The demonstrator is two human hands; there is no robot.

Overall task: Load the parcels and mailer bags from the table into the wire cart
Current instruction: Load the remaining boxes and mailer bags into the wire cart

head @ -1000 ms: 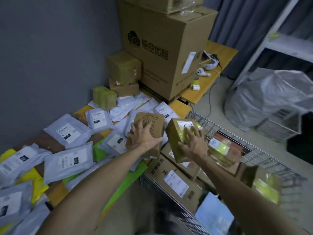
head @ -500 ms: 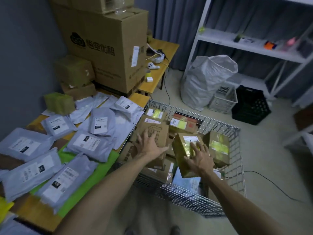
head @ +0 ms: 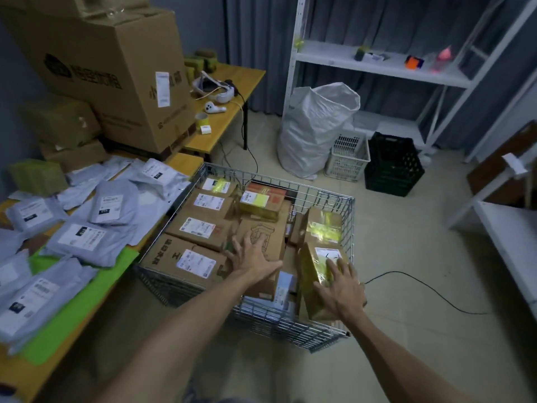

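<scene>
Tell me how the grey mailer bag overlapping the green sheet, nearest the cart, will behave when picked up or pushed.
Probably floppy: the grey mailer bag lies flat and wrinkled, so it would likely sag from a one-edge grip. Likely light for its size, as it barely bulges. Its smooth plastic may slide over the neighbouring mailer bags when pushed.

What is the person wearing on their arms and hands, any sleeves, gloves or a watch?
Nothing visible. The left forearm and right forearm are bare up to the frame edge, with no sleeves. The left hand and right hand have no gloves, and no watch, bracelet or ring shows, though the light is dim.
</scene>
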